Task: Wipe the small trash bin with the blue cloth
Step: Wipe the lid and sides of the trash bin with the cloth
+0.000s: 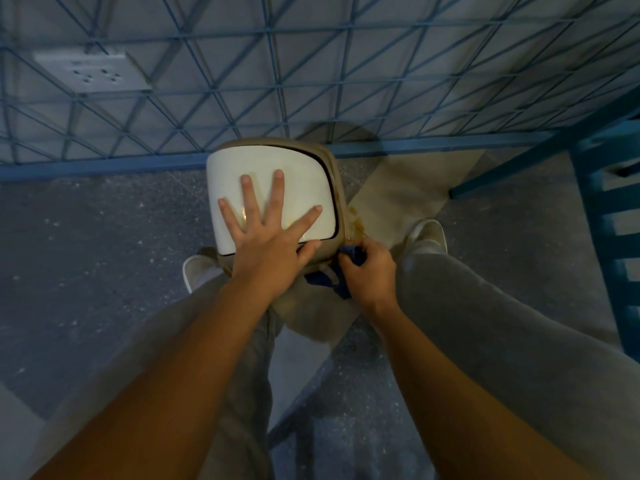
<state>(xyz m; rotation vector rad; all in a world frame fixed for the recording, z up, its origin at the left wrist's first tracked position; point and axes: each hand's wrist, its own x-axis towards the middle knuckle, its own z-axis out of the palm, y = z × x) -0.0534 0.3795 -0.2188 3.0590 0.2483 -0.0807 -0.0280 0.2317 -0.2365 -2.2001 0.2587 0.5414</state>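
Pressing the left hand (268,233) flat on the white lid (301,174) of the small trash bin (341,202), fingers straight and spread wide, and bunching the blue cloth (320,279) in the right hand (367,268), fingers curled round it, against the bin's near right corner. Standing the bin on the floor (104,237), between the left shoe (195,271) and the right shoe (427,235), just in front of the blue wire grid (311,81). Probably risking two things: leaning too hard and tipping the lid inward, or pushing sideways with the cloth and skidding the light bin into the grid. Working with little room behind, close to the grid, and crowded by legs on the near side; finding open floor to the left and more to the right, well short of the blue frame (595,188).
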